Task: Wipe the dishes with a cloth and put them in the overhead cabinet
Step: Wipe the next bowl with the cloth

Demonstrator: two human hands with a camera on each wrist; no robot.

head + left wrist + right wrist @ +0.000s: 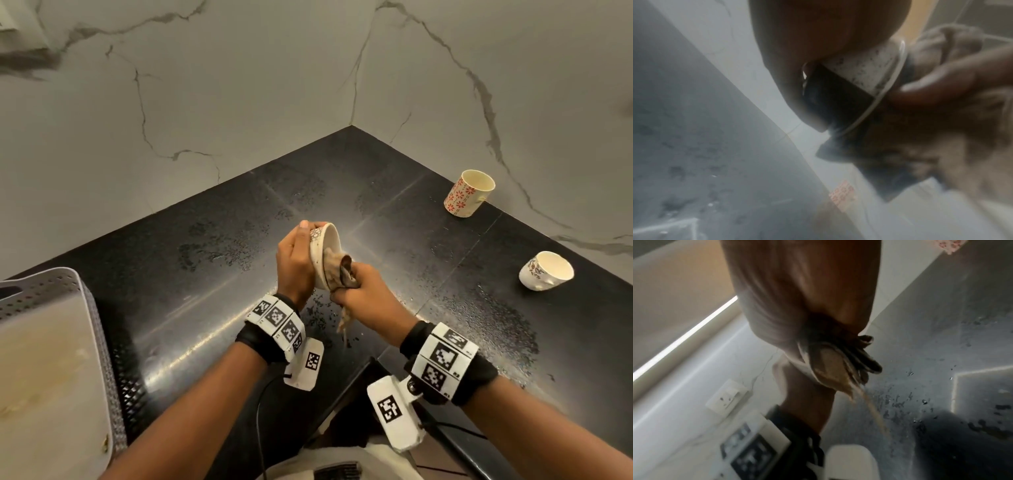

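While left hand (294,263) grips the bowl (325,253), mouth toward 3 o'clock, right hand (363,291) clenches the cloth (342,270) inside it.

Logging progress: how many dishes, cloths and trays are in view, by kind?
Cream patterned ceramic cups: 3, one held, red-flowered one, third on black counter
Brown wiping cloth: 1
Grey perforated plastic tray: 1
Total: 5

Grey perforated basket (85,329) cut off by the head view's left edge, held cup's (323,255) inside part hidden by bunched cloth (342,270), both wrist views blurred, switch plate (15,20) cropped at top-left corner
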